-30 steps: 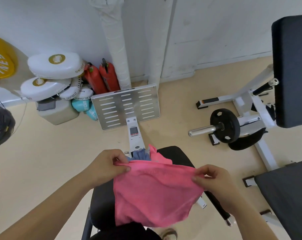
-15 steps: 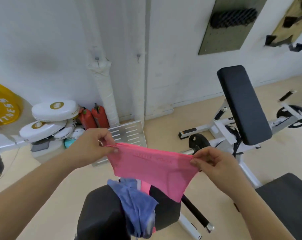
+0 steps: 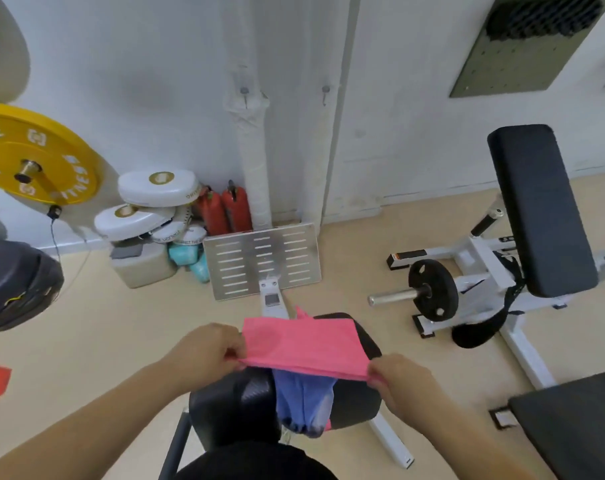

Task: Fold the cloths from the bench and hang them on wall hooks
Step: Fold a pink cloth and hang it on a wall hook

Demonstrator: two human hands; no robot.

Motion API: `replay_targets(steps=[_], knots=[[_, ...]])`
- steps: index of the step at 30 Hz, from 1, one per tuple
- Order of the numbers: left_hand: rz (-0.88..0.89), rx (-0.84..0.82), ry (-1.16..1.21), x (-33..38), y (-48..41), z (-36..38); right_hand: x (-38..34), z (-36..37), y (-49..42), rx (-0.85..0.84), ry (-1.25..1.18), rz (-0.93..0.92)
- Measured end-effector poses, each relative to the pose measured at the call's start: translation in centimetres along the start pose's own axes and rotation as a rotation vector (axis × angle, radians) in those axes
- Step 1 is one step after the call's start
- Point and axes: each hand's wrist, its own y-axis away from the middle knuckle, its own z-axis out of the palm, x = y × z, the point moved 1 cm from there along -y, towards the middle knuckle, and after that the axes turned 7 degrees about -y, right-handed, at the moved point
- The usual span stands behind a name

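A pink cloth [image 3: 301,344] is stretched flat between my two hands, folded over away from me. My left hand [image 3: 207,355] pinches its left end and my right hand [image 3: 401,379] pinches its right end. Below it a blue cloth [image 3: 304,400] drapes over the black padded bench seat [image 3: 231,407], with a bit of another pink cloth showing under it. Two small metal wall hooks, one on the wrapped pipe [image 3: 244,92] and one to its right [image 3: 325,90], stick out of the white wall ahead, both bare.
A slotted metal footplate [image 3: 263,259] stands ahead on the floor. An incline bench [image 3: 540,209] with a black weight plate [image 3: 432,289] is at right. White pads, red bottles and a yellow plate [image 3: 34,157] sit at left. A pegboard [image 3: 526,43] hangs at upper right.
The hands came down and nearer to me with the pink cloth, and its hanging part has been flipped over into a flat fold. The camera tilted slightly down.
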Motion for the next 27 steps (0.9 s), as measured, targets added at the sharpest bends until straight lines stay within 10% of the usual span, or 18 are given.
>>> replay_targets(steps=[10,17,27], knots=[[-0.142,-0.377,0.557,-1.4,4.5,6.2,1.6,6.3,1.0,-0.170,-0.172,-0.083],[-0.491,-0.114,0.954,-3.5,-3.2,6.0,0.1,3.2,-4.8,-0.026,-0.807,0.220],[-0.761,-0.146,0.708,-7.6,-10.6,12.6,1.2,3.8,-17.2,0.137,-0.796,0.375]])
